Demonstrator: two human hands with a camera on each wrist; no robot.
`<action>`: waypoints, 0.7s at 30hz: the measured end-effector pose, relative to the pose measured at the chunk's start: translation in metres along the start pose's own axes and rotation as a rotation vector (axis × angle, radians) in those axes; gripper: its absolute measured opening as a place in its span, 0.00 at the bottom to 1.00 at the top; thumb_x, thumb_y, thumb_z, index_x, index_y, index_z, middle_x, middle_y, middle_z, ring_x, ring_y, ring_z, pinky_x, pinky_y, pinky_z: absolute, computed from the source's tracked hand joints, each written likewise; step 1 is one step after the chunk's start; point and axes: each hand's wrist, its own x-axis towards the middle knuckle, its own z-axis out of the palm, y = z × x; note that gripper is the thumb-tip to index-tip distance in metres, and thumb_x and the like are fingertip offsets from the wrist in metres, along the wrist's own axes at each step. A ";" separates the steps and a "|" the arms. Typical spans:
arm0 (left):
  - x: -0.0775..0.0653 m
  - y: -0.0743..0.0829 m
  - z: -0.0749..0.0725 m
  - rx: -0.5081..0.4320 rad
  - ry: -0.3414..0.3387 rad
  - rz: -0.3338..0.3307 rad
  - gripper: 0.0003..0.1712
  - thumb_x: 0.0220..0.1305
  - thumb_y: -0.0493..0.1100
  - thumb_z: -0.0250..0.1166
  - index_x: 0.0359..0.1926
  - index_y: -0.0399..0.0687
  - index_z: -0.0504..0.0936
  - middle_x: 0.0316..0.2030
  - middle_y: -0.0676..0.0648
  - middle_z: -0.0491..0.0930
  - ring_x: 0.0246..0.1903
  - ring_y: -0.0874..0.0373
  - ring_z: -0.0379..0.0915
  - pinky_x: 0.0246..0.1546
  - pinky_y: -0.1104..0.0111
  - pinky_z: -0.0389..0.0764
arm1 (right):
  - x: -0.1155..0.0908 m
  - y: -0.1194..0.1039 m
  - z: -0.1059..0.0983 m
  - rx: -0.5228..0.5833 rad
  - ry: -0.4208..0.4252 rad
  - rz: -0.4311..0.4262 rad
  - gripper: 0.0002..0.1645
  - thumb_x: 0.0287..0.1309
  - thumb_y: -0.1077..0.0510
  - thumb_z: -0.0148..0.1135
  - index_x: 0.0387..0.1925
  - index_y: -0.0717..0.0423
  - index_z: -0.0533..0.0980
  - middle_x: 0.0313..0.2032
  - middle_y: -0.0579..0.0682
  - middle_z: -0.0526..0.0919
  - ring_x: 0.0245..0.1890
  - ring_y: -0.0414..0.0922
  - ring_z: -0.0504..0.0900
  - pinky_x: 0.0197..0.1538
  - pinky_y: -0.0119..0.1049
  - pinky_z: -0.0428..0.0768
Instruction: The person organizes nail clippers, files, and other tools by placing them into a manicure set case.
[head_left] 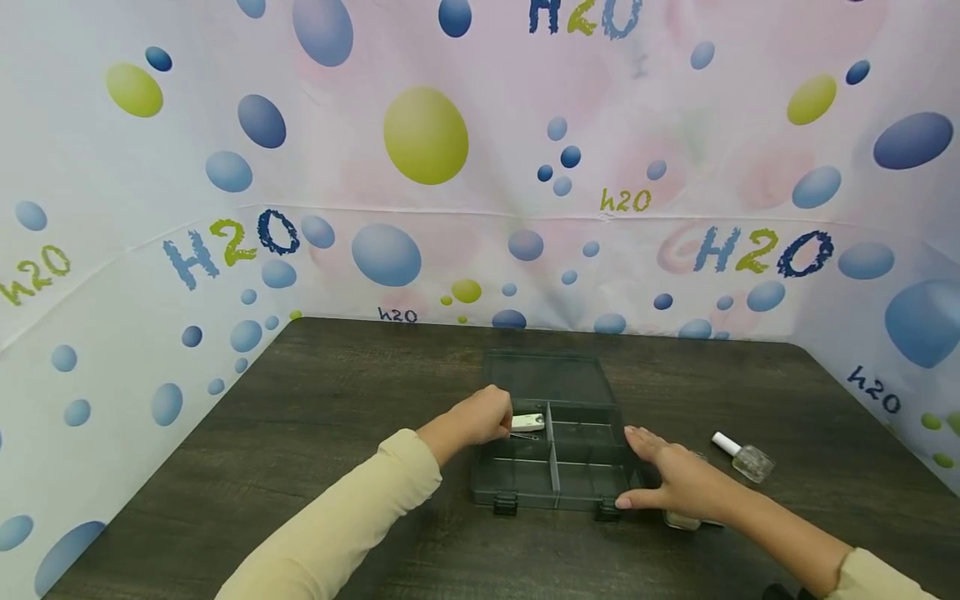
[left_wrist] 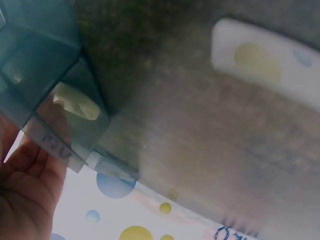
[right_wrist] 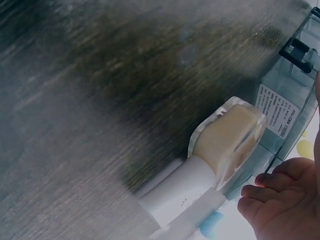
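One nail clipper (head_left: 529, 422) we judge light, rigid, best pinched mid-body; right hand (head_left: 678, 477) unclenched, grip of left hand (head_left: 483, 414) indeterminable.

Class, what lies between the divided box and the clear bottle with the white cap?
In the head view, the right hand lies between the divided box and the clear bottle, partly hiding a beige bottle that is also there.

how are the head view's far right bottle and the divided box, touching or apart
Apart: the head view shows table surface between the bottle and the box.
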 end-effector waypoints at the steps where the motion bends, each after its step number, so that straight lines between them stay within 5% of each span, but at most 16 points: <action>1: 0.001 0.000 -0.001 0.019 -0.025 -0.007 0.08 0.57 0.33 0.64 0.23 0.42 0.85 0.24 0.47 0.83 0.21 0.61 0.75 0.21 0.75 0.74 | 0.000 0.000 0.000 0.005 -0.001 0.004 0.63 0.43 0.32 0.65 0.65 0.75 0.55 0.64 0.75 0.55 0.63 0.71 0.58 0.57 0.63 0.67; 6: 0.007 0.003 -0.001 0.098 -0.096 -0.043 0.08 0.57 0.33 0.63 0.24 0.44 0.84 0.26 0.50 0.82 0.22 0.63 0.74 0.22 0.76 0.74 | 0.001 0.001 0.001 0.013 -0.004 0.000 0.63 0.43 0.34 0.65 0.65 0.75 0.54 0.64 0.76 0.54 0.63 0.71 0.58 0.57 0.63 0.67; 11: 0.006 0.003 -0.001 0.091 -0.088 -0.040 0.06 0.57 0.34 0.65 0.25 0.44 0.85 0.27 0.49 0.83 0.25 0.60 0.78 0.24 0.74 0.77 | 0.001 0.001 0.002 0.015 -0.008 -0.001 0.63 0.43 0.34 0.65 0.66 0.74 0.54 0.65 0.75 0.54 0.63 0.71 0.58 0.57 0.63 0.67; 21: -0.010 -0.005 -0.008 -0.151 0.126 0.060 0.07 0.58 0.39 0.65 0.27 0.41 0.86 0.26 0.47 0.82 0.22 0.63 0.72 0.22 0.75 0.72 | 0.001 0.001 0.001 0.021 -0.005 -0.006 0.63 0.43 0.34 0.66 0.65 0.75 0.54 0.64 0.76 0.54 0.63 0.71 0.57 0.57 0.63 0.67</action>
